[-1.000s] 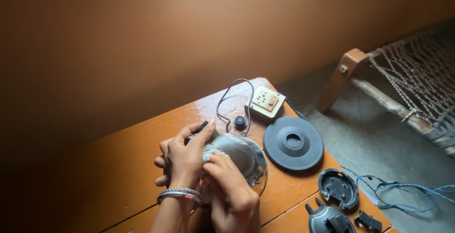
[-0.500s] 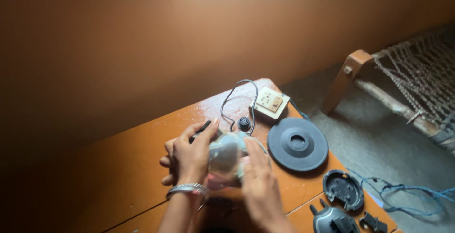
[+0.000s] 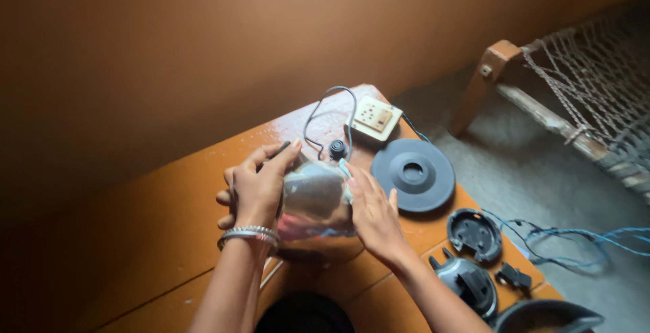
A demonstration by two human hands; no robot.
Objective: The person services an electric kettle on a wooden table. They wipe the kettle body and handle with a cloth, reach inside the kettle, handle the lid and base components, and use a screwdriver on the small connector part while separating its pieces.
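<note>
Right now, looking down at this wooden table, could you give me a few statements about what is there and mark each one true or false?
1. Both hands hold the shiny metal vessel from either side. True: the left hand is on its left side, the right hand on its right.
2. The round dark grey disc lies under the vessel. False: it lies flat on the table, to the right of the vessel.
3. A pale socket box sits near the table's far edge. True.
4. The left wrist is bare. False: it wears silver bangles.
5. A blue cord trails over the floor on the right. True.
</note>
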